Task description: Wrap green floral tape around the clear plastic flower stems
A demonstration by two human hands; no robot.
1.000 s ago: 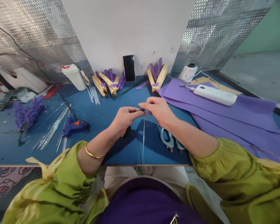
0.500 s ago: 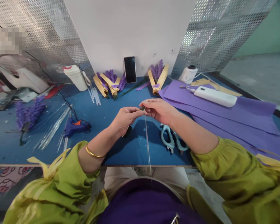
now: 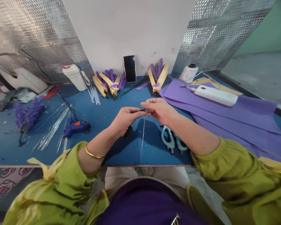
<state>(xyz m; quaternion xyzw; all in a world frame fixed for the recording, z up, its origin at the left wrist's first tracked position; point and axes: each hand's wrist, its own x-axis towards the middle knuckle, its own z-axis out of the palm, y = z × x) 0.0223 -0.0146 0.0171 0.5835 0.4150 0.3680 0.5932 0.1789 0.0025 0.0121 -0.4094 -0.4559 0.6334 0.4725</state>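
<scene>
Over the middle of the table, my left hand (image 3: 126, 120) pinches a small dark green piece (image 3: 143, 110) between thumb and fingers. My right hand (image 3: 160, 109) is closed at the same piece, its fingertips meeting those of the left. A thin clear strand (image 3: 143, 132) hangs from between the fingertips toward the table's front edge. Most of the green piece is hidden by the fingers. Something dark shows under my left palm, too covered to name. Light blue scissors (image 3: 168, 140) lie below my right wrist.
Left are a blue glue gun (image 3: 76, 127), clear strips (image 3: 51, 129) and purple flowers (image 3: 29, 111). Behind stand wrapped bouquets (image 3: 112, 84), another bouquet (image 3: 156, 79), a phone (image 3: 130, 68) and a white cup (image 3: 75, 77). Purple sheets (image 3: 224, 114) under a white device (image 3: 215, 95) cover the right.
The clear strand has swung a little to the left and looks thinner. Both hands stay together at the green piece, with only a slight shift of the fingertips.
</scene>
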